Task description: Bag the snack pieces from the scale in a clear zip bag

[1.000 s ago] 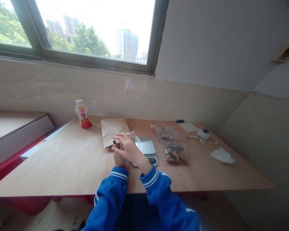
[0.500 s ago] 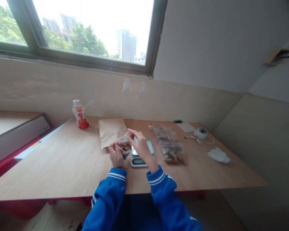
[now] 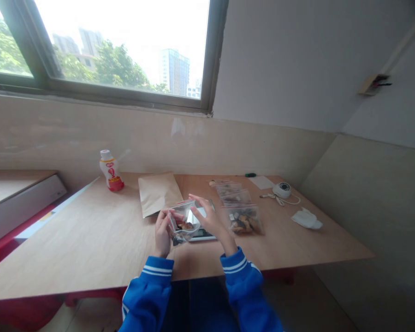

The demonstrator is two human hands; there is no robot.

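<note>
Clear zip bag (image 3: 182,216) held up over the worktop (image 3: 100,244), just at the scale's (image 3: 207,234) left side.
My left fingers (image 3: 162,225) close on its left edge; my right fingers (image 3: 203,202) spread apart at its far right corner, contact unclear. Its red-lined mouth faces far, running left to right, dark pieces settled near; the long axis I can't tell.

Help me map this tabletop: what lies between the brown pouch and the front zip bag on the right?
In the head view, the scale lies between them, partly hidden behind the right hand and the clear bag in the left hand.
</note>
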